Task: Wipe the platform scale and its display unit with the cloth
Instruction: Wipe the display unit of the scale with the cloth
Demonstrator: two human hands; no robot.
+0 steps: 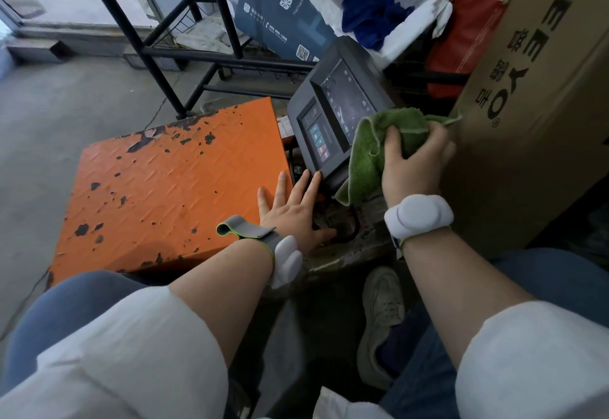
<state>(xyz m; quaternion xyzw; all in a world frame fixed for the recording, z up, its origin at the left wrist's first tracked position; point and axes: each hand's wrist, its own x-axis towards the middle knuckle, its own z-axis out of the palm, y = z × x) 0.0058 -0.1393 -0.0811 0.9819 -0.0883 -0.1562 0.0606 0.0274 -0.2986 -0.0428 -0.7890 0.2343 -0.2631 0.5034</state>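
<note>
Head view: a person crouches over a scale on a concrete floor.
Right hand: fingers curled round a bunched green cloth, held against the right edge of the display unit.
Left hand: fingers straight and spread, palm down at the near right edge of the scale platform, fingertips reaching the lower corner of the display unit; it holds nothing.
Scale platform: orange, with dark patches of chipped paint, lying flat on the floor.
Display unit: dark, tilted, just right of the platform, with a large screen and a small panel of buttons.
Cloth: part hangs below the right hand over the unit's near corner.
Surroundings: a cardboard box stands on the right, a black metal rack behind the platform, and a foam box holding blue fabric beyond the display unit.
</note>
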